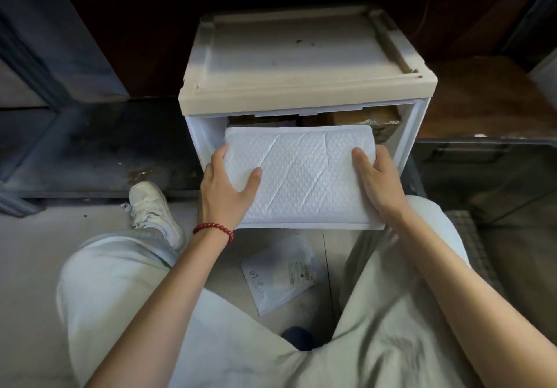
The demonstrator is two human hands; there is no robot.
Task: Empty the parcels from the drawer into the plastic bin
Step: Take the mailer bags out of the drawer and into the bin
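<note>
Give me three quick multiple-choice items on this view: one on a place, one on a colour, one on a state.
1. Where does the labelled envelope lie relative to the drawer unit?
A. on top of it
B. on the floor in front of it
C. inside it

2. What colour is the bracelet on the wrist?
A. red
B. blue
C. green

3. How is the padded envelope held?
A. by one hand only
B. by both hands, one at each side edge
C. by no hand

Answers:
1 B: it lies flat on the floor below the unit's opening.
2 A: the beads are plainly red.
3 B: the left hand and the right hand each grip a side edge, thumbs on top.
</note>
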